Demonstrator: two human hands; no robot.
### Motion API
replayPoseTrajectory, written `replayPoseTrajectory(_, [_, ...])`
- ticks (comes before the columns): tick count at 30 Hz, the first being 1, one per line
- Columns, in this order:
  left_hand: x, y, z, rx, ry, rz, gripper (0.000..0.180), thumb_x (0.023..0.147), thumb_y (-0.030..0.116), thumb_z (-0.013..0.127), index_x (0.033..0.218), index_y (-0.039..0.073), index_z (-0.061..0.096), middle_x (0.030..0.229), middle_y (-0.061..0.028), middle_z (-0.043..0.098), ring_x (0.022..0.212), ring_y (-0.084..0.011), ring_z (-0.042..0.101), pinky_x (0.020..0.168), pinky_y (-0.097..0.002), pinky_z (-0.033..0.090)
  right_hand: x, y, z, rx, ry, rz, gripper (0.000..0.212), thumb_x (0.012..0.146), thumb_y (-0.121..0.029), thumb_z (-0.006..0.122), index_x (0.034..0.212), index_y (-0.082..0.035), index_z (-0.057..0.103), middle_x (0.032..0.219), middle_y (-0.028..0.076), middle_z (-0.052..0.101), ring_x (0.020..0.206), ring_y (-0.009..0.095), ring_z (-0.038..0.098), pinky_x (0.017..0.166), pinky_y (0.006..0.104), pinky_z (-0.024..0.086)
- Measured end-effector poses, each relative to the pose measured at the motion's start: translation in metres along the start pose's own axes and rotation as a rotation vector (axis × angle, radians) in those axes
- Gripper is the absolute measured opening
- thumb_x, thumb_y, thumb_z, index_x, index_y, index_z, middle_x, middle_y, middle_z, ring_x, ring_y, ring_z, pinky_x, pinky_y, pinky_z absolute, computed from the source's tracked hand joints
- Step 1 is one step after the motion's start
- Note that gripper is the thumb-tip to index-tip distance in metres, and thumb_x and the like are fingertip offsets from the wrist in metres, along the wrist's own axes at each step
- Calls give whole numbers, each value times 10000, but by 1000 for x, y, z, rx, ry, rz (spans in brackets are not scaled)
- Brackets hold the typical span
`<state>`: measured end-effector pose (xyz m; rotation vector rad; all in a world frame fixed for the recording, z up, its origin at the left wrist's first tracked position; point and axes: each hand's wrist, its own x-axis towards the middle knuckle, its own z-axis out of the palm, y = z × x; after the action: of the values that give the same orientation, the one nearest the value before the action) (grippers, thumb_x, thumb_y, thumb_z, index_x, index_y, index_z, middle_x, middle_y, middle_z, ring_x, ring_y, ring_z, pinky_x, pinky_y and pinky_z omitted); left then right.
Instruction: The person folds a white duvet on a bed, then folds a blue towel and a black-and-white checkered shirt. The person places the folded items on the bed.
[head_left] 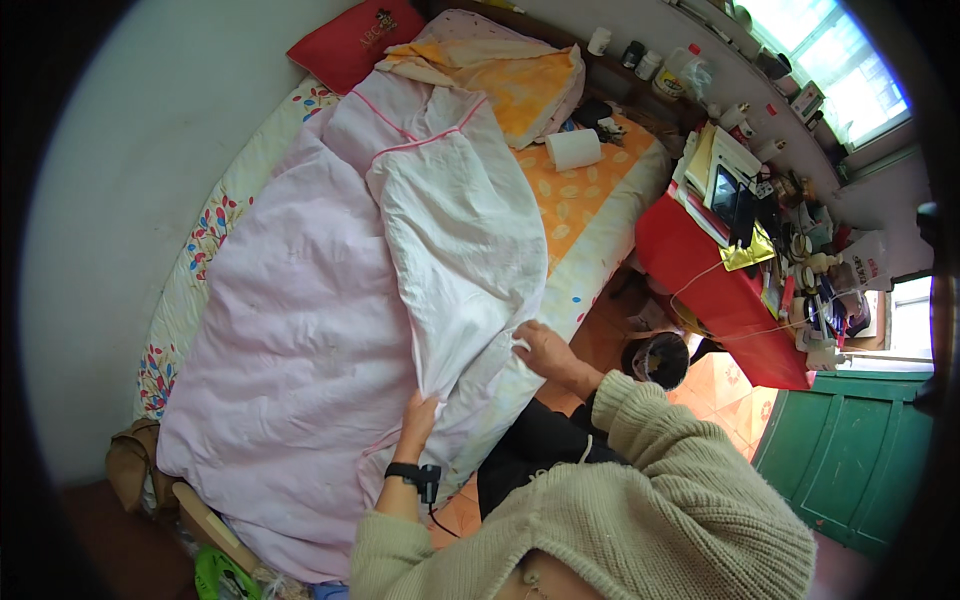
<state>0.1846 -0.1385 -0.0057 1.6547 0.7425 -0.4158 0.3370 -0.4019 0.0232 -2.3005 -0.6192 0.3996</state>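
A pale pink quilt (300, 270) lies spread over the bed, with its right part folded back so the white underside (460, 230) faces up. My left hand (419, 412) is closed on the folded part near the foot of the bed, and creases run up from its grip. Farther right, my right hand (545, 352) pinches the quilt's outer edge beside the mattress. A dark band with a small black device (427, 484) sits on my left wrist. The quilt hides most of the mattress.
A red pillow (355, 42) and an orange-and-white cloth (500, 80) lie at the bed's head, near a paper roll (573, 150). To the right stand a cluttered red-covered table (690, 285), a dark bin (660, 360) and a green door (850, 450).
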Motion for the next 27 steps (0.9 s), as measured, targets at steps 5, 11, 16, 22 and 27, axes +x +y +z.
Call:
replayPoseTrajectory(5, [-33, -9, -3, -318, 105, -34, 350, 841, 131, 532, 1135, -46, 596, 1057, -108, 645, 949, -168, 589, 837, -294, 459, 55, 81, -43, -69, 298, 234, 160, 830, -142, 632, 943, -39, 680, 964, 177, 638, 886, 352, 629, 785, 404, 501])
replayPoseTrajectory(11, [-23, -19, 18, -258, 191, -183, 379, 840, 105, 552, 1188, -42, 577, 1115, -89, 636, 996, -175, 589, 881, -289, 446, 145, 160, -92, -61, 517, 499, 187, 846, -88, 551, 995, -55, 660, 1025, 187, 608, 966, 364, 601, 824, 424, 483])
replayPoseTrajectory(16, [-2, -8, 44, -98, 249, -293, 305, 849, 126, 577, 1123, -2, 617, 1011, -44, 656, 919, -148, 575, 819, -273, 441, 213, 198, -103, -59, 612, 404, 257, 829, -44, 554, 1073, -63, 632, 1067, 153, 551, 956, 353, 578, 801, 421, 482])
replayPoseTrajectory(22, [38, -18, 48, 398, 201, -367, 351, 804, 193, 639, 1078, -27, 633, 1000, -210, 680, 931, -318, 646, 808, -357, 476, 234, 240, -109, -242, 402, 340, 155, 805, -34, 559, 953, -33, 605, 972, 159, 524, 902, 367, 557, 765, 429, 476])
replayPoseTrajectory(27, [60, -1, 34, 440, 69, -337, 342, 772, 67, 644, 1089, -61, 632, 1036, -121, 686, 905, -214, 625, 808, -322, 468, 201, 232, -100, 159, 555, 396, 77, 843, -80, 576, 893, -22, 571, 926, 160, 572, 891, 362, 572, 762, 422, 474])
